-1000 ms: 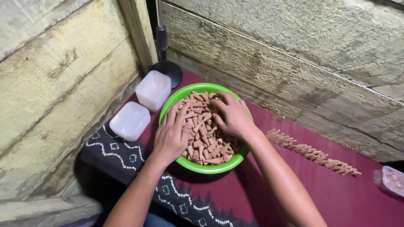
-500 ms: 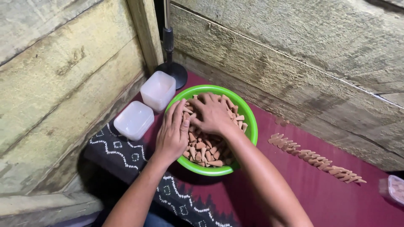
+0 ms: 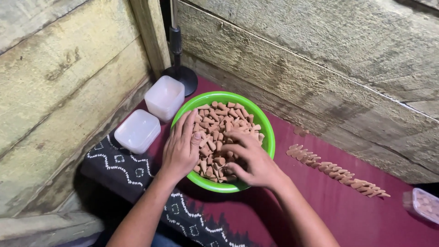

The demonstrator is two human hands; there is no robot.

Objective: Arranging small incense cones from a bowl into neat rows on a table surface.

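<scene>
The round green plastic bowl [image 3: 267, 137] of small brown clay-like cones [image 3: 219, 126] sits on the maroon cloth [image 3: 320, 201]. The left hand [image 3: 182, 148] lies flat and open on the rim; the right hand [image 3: 254, 160] curls over the cones, its hold hidden. Gathering is best done gently, bowl steadied.

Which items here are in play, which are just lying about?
In play: green bowl, brown cones, left hand, right hand.
Lying about: two white tubs, row of cones, black stand, clear box.
</scene>
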